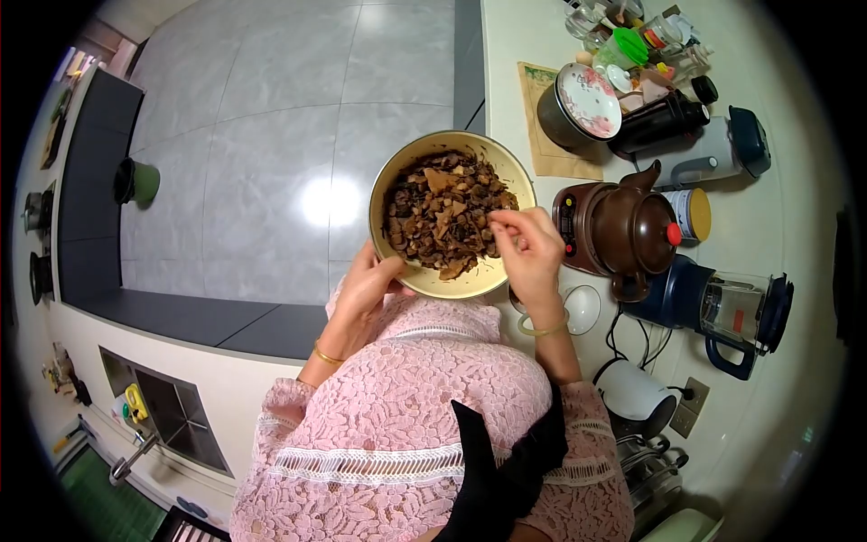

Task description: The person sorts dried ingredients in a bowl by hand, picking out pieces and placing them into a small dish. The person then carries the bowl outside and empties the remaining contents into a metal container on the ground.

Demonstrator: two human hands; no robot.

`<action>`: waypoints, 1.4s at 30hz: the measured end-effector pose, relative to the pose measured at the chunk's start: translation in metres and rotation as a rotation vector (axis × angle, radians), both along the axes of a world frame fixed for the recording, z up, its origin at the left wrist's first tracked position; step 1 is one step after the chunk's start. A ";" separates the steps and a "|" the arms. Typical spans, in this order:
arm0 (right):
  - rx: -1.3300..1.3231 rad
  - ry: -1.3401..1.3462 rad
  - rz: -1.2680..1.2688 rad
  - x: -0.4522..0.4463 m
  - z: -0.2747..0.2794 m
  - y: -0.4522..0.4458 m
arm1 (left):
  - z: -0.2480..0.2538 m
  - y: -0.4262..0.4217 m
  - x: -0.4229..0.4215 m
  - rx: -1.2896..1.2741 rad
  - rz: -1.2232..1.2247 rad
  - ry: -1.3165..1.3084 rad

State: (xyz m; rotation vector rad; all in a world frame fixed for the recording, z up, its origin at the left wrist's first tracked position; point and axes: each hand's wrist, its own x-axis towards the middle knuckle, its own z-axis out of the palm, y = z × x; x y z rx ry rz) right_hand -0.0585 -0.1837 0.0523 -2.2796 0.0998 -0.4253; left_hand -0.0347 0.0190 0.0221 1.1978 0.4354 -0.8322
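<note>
A cream-coloured bowl is held in front of my body. It contains brown, dried-looking chopped pieces, with a few larger flat tan ones among them; their exact kind is unclear. My left hand grips the near left rim, thumb over the edge and fingers underneath. Over the right side of the bowl, my right hand has its thumb and fingertips pinched together at the pieces. What sits between those fingertips is too small to make out.
Along the right counter stand a brown teapot, a blender, a white kettle, a small white bowl and a pot topped by a floral plate. A sink lies to the left; a green bin stands across the floor.
</note>
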 end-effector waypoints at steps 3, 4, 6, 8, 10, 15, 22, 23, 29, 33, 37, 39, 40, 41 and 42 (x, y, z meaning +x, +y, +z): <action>-0.077 -0.023 0.143 0.009 -0.010 0.010 | -0.003 -0.002 -0.003 -0.005 0.027 -0.016; -0.077 -0.024 0.145 0.012 -0.011 0.013 | -0.005 -0.001 -0.003 -0.013 0.018 -0.034; -0.200 0.037 0.175 0.015 -0.010 0.018 | -0.005 -0.001 -0.004 -0.021 0.012 -0.052; -0.203 0.084 0.173 0.017 -0.008 0.020 | -0.002 -0.001 -0.004 -0.037 0.008 -0.039; -0.243 0.097 0.162 0.016 -0.011 0.019 | -0.006 -0.001 -0.004 -0.047 0.013 -0.039; -0.215 0.100 0.153 0.014 -0.014 0.017 | -0.010 -0.001 -0.005 -0.054 0.006 -0.024; 0.122 0.102 0.087 0.013 -0.030 0.010 | -0.004 -0.003 -0.002 -0.059 0.001 -0.031; 0.121 0.103 0.088 0.013 -0.027 0.009 | -0.005 -0.003 -0.002 -0.061 0.002 -0.027; 0.371 0.279 0.058 0.011 -0.021 0.004 | -0.002 -0.003 -0.002 -0.030 -0.019 -0.035; 0.584 0.363 0.042 0.009 -0.022 0.002 | -0.008 -0.003 -0.003 -0.038 -0.004 -0.034; 0.596 0.386 0.047 0.009 -0.022 0.001 | -0.005 -0.003 -0.002 -0.039 0.005 -0.028; 0.595 0.387 0.040 0.009 -0.022 0.002 | -0.005 -0.003 -0.002 -0.043 0.007 -0.036; 0.595 0.386 0.033 0.009 -0.022 0.002 | -0.004 -0.003 -0.002 -0.048 0.004 -0.041; 0.594 0.387 0.033 0.009 -0.021 0.002 | -0.003 -0.002 -0.001 -0.052 0.000 -0.045; 0.594 0.395 0.032 0.009 -0.019 0.002 | -0.003 -0.002 -0.001 -0.052 0.000 -0.045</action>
